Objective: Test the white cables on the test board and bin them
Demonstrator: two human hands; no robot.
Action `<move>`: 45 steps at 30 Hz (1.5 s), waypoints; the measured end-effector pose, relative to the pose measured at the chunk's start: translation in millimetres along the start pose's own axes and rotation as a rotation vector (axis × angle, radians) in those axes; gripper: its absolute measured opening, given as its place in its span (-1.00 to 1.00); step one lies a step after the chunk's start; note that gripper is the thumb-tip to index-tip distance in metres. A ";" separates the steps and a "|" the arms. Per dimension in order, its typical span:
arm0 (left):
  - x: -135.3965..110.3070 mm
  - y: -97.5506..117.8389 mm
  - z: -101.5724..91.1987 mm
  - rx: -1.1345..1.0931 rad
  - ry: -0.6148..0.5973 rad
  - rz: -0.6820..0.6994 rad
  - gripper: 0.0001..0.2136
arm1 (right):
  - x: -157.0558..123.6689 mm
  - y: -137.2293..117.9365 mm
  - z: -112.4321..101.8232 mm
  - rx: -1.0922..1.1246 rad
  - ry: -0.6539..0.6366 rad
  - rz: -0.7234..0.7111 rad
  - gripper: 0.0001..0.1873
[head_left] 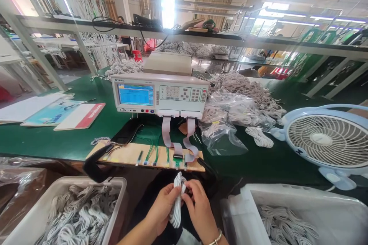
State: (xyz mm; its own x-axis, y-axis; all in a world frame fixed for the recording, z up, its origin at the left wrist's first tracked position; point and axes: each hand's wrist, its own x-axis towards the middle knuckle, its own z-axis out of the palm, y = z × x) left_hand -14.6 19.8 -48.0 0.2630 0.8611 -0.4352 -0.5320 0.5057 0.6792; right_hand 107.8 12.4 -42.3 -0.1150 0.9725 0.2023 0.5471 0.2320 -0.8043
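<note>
In the head view, the left hand (164,203) is closed round a white cable bundle (176,216), its thumb pressed on the upper front and its fingers behind. The bundle hangs upright between the two hands, looped end down. The right hand (199,203), just beside it, has thumb and fingers drawn together at the bundle's upper right edge; whether they pinch one strand or only press there, I cannot tell. A bracelet (216,238) circles the right wrist.

Just beyond both hands and above the bundle's top is a wooden board (123,155) at the table's edge, with green wires (155,153) on it. Two ribbon cables (166,132) run from it to a tester (138,111) with a lit blue screen (135,95), farther beyond the hands.

Left of the left hand stands a bin (122,195) of cable bundles; right of the right hand, another white bin (248,203) with more. Beyond the right hand, on the green table (230,166), lie bagged cables (215,116), with a fan (322,138) farther right. Papers (31,103) lie well beyond the left hand, to its left.
</note>
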 end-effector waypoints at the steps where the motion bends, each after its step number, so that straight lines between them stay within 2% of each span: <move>1: 0.5 -1.5 -0.2 0.000 -0.006 -0.008 -0.74 | -0.2 2.6 0.0 -0.007 0.022 0.003 -0.82; 4: 0.1 -2.6 0.1 -0.043 -0.035 -0.065 -0.67 | -0.1 7.3 -0.9 0.009 0.053 0.037 -0.90; 7: 1.2 2.7 1.4 0.005 -0.075 -0.093 -0.59 | 2.2 4.0 -2.3 0.096 0.028 0.105 -0.82; 9: 6.1 7.1 1.2 0.157 -0.042 0.010 -0.67 | 5.4 -1.0 -2.9 0.161 0.004 0.138 -0.77; 13: 22.8 9.4 -5.7 0.546 0.151 0.378 -0.75 | 16.2 -5.5 -4.8 0.299 -0.059 0.225 -0.78; 15: 28.7 7.6 -10.8 0.637 0.199 0.429 -0.77 | 23.2 -2.7 -7.3 0.369 -0.066 0.295 -0.72; 18: 29.8 6.6 -15.4 0.591 0.156 0.288 -0.75 | 33.3 2.8 -11.6 0.406 -0.094 0.353 -0.68; 22: 23.1 15.2 -13.7 0.380 0.071 0.080 -0.71 | 42.4 0.5 -12.1 0.529 -0.166 0.376 -0.72; 25: 18.1 25.1 -12.6 0.227 0.029 0.023 -0.74 | 45.9 -7.2 -6.3 0.749 -0.177 0.489 -0.76; 29: 16.1 34.0 -14.7 0.095 0.016 -0.014 -0.78 | 46.1 -11.0 3.0 0.943 -0.072 0.599 -0.75; 32: 17.4 36.1 -13.9 0.058 0.033 -0.027 -0.77 | 43.0 -7.0 2.9 0.858 -0.040 0.547 -0.74; 37: 21.7 31.7 -3.7 0.016 0.087 0.021 -0.78 | 37.6 -1.1 -8.6 0.586 -0.103 0.404 -0.70; 41: 23.0 25.1 5.0 -0.012 0.207 0.074 -0.80 | 32.8 0.0 -13.1 0.498 -0.097 0.396 -0.69; 45: 23.1 22.9 6.2 -0.029 0.193 0.052 -0.82 | 29.6 3.5 -11.1 0.476 -0.083 0.385 -0.71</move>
State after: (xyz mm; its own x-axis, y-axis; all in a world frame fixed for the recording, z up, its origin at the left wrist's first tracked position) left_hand -15.7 51.6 -38.9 0.0764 0.8585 -0.5071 -0.5648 0.4564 0.6876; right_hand 115.5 41.8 -32.9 -0.0578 0.9817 -0.1813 0.1343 -0.1724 -0.9758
